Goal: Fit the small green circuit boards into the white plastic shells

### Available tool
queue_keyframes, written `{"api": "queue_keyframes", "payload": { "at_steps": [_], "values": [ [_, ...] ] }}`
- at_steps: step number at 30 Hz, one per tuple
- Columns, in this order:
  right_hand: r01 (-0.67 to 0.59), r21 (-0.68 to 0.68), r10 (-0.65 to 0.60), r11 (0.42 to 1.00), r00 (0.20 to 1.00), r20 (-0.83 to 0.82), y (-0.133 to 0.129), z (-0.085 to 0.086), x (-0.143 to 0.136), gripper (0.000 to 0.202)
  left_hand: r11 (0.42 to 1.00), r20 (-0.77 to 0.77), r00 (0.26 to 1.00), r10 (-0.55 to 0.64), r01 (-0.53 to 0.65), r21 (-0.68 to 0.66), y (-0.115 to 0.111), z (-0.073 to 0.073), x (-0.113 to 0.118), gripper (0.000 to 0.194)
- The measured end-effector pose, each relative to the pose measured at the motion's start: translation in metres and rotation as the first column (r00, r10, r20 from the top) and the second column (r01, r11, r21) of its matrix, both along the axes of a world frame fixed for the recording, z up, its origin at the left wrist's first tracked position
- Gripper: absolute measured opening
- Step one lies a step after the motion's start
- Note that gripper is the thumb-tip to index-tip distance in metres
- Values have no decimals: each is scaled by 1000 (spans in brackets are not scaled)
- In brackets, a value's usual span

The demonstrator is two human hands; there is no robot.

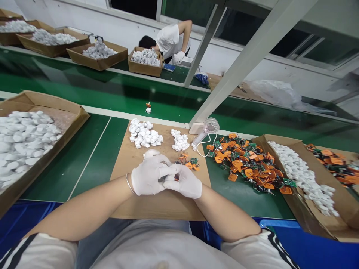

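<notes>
My gloved left hand [150,175] and my gloved right hand [185,182] meet over a brown cardboard sheet [134,207]. Between their closed fingers is a small orange and dark part [176,178], mostly hidden by the gloves. Just beyond my right hand lie a few orange pieces with a green circuit board [193,161]. Farther out on the sheet are a larger pile of white plastic housings [144,133] and a smaller white pile [180,141].
Orange parts with circuit boards [244,160] are heaped at right, beside a cardboard box [316,157] of white pieces. Another cardboard box [53,99] stands left. A clear handheld fan [210,127] is by the slanted post [241,67]. A person [171,39] bends over the far bench.
</notes>
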State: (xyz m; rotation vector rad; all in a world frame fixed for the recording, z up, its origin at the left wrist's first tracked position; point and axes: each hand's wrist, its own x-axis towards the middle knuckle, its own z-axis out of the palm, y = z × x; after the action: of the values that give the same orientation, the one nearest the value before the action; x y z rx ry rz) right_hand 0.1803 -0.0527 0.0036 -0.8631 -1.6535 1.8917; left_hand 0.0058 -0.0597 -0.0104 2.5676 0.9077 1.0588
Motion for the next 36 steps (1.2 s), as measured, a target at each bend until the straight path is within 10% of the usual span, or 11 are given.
{"api": "queue_keyframes", "payload": {
  "at_steps": [10, 19, 36],
  "values": [
    [-159, -371, 2, 915, 921, -389, 6, -3, 5, 28, 984, 72, 995, -71, 82, -161, 2, 12, -7, 39],
    [-133, -253, 18, 958, 911, -412, -2, -4, -1, 33, 969, 157, 988, -1, -37, 244, -3, 4, 4, 54],
    [-59, -241, -47, 969, 910, -412, -3, -4, -2, 39, 979, 141, 989, 42, -69, 192, 1, -1, -2, 56]
  ]
}}
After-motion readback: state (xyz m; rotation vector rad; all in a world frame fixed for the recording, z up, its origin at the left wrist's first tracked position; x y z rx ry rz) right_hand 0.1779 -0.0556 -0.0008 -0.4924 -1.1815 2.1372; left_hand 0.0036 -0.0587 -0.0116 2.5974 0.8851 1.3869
